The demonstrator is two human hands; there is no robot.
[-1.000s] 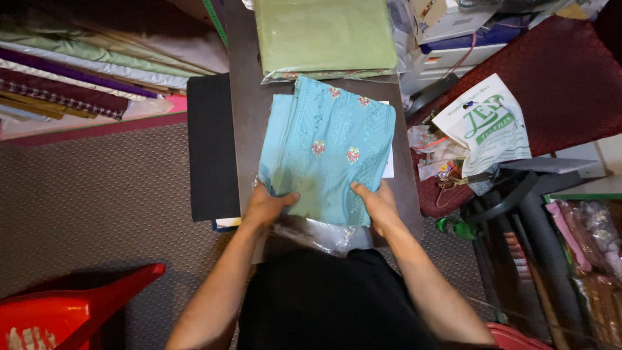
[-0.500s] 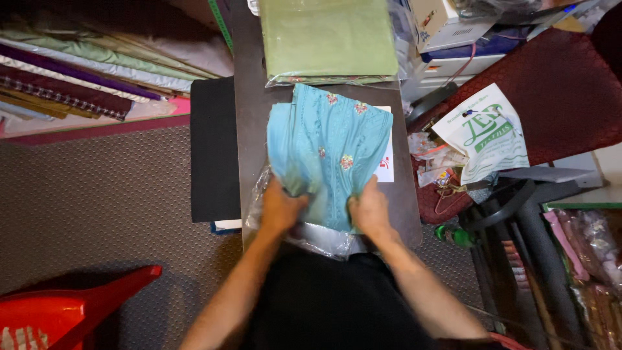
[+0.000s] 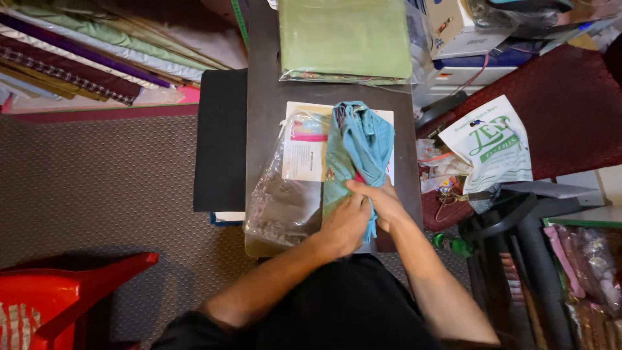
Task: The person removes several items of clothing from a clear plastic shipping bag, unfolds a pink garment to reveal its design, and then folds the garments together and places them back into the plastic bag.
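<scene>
A light blue embroidered cloth (image 3: 357, 150) lies bunched in a narrow strip on the right half of a small dark table (image 3: 264, 104). My left hand (image 3: 345, 223) and my right hand (image 3: 382, 201) both grip its near end, close together. Left of the cloth a clear plastic bag (image 3: 285, 206) lies flat on the table, with a white printed card (image 3: 304, 150) showing through its far end.
A green folded fabric in clear wrap (image 3: 345, 40) sits at the table's far end. Fabric rolls (image 3: 84, 55) lie at the upper left, a black board (image 3: 220, 139) beside the table, a red plastic chair (image 3: 58, 298) at the lower left, a printed carrier bag (image 3: 489, 146) and clutter at the right.
The blue cloth, spread wide before, is gathered into a narrow bunch on the right. My left hand has crossed over to join the right, uncovering the plastic bag and card.
</scene>
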